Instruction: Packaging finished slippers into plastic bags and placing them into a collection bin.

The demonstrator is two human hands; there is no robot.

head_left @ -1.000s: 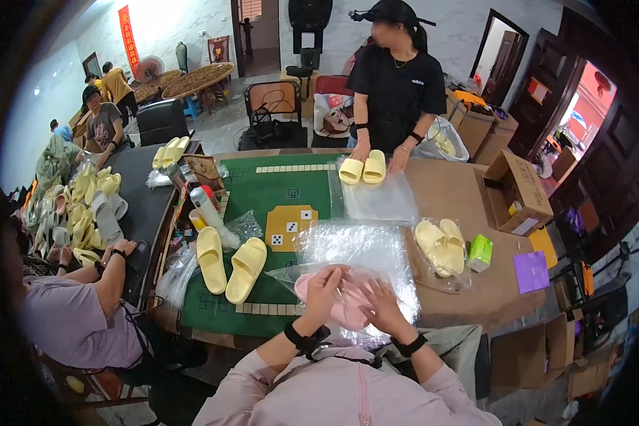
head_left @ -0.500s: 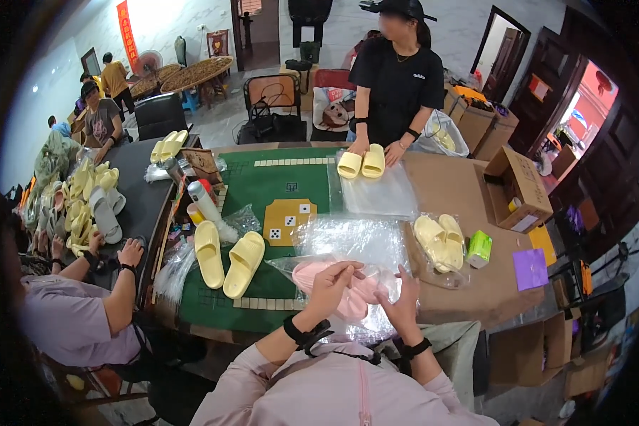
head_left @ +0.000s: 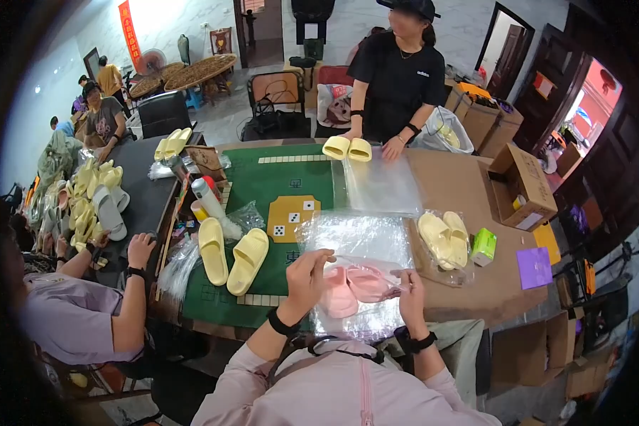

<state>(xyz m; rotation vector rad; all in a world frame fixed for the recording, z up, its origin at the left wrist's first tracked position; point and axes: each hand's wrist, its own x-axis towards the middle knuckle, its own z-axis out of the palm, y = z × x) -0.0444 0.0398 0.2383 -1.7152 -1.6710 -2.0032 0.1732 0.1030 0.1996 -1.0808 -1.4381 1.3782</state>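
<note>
A pair of pink slippers [head_left: 342, 293] lies inside a clear plastic bag [head_left: 380, 267] close in front of me. My left hand [head_left: 305, 282] is closed in a pinch at the bag's left upper edge. On the other side, my right hand [head_left: 410, 292] grips the bag's right edge with thumb and fingers. Underneath is a stack of shiny clear bags [head_left: 358, 238]. To the left, a loose pair of yellow slippers [head_left: 228, 257] rests on the green mat [head_left: 263, 170]; to the right lies a bagged yellow pair [head_left: 444, 240].
Across the table a person [head_left: 397, 78] touches yellow slippers [head_left: 347, 148] beside flat clear bags [head_left: 380, 186]. A green packet [head_left: 483, 246], a purple sheet [head_left: 532, 268] and an open carton [head_left: 522, 188] are on the right. Another person's arm [head_left: 131, 298] is at left, near piled slippers [head_left: 92, 192].
My left hand has moved left and up, away from the right hand, and the bag's edge is now stretched between them. The far person's yellow slippers have shifted left and away.
</note>
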